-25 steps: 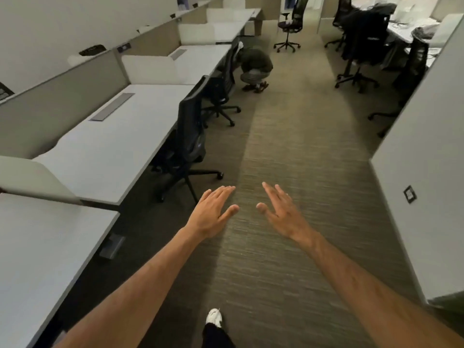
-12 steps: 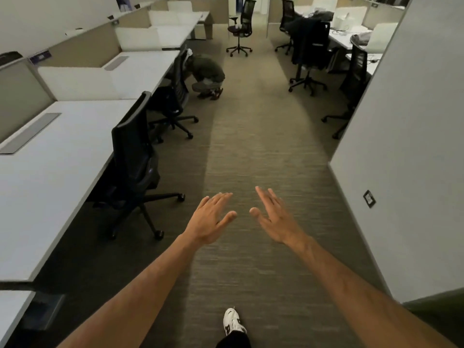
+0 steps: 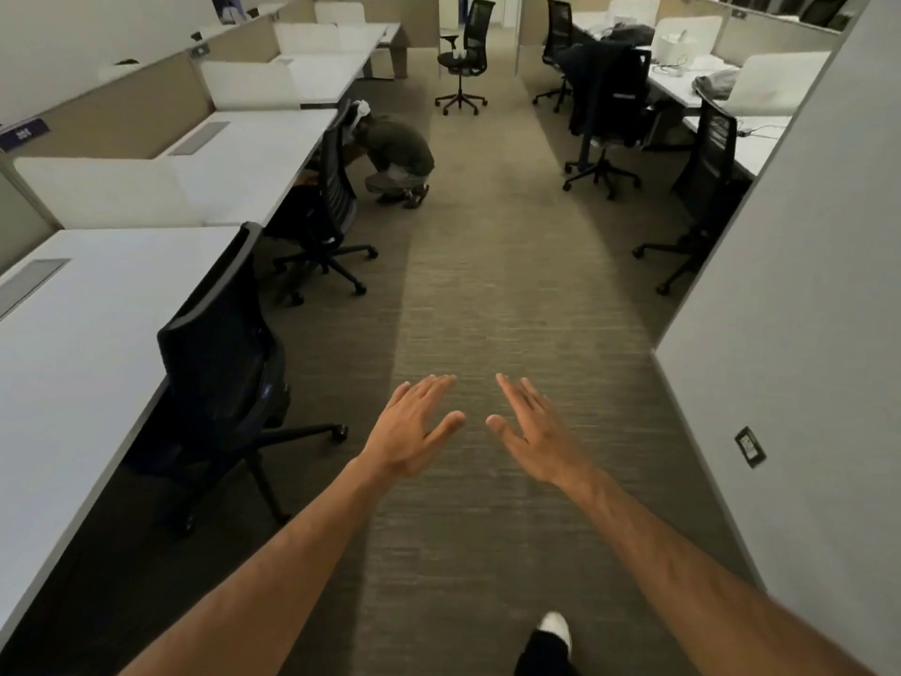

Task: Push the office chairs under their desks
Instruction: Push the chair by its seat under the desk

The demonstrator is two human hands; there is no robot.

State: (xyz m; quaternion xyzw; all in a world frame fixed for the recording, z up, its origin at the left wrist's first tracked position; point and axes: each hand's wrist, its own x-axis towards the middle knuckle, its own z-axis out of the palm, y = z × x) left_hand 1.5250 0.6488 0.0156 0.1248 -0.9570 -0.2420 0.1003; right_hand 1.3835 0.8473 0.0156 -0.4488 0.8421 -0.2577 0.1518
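Black nearest chair point(image 3: 219, 353) now closer; hands point(image 3: 414, 431) still empty.

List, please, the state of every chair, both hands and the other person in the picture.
Nearest chair: tucked against the left desk.
Second chair: close to its desk, angled.
Aisle chair: standing free, away from any desk.
Jacket chair: pulled out, dark jacket draped over it.
Right mesh chair: beside its desk.
Left hand: open, holding nothing.
Right hand: open, holding nothing.
Other person: crouching.

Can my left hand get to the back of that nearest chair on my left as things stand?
Probably yes: the left hand is open, holds nothing, and only bare carpet lies between it and the nearest chair.
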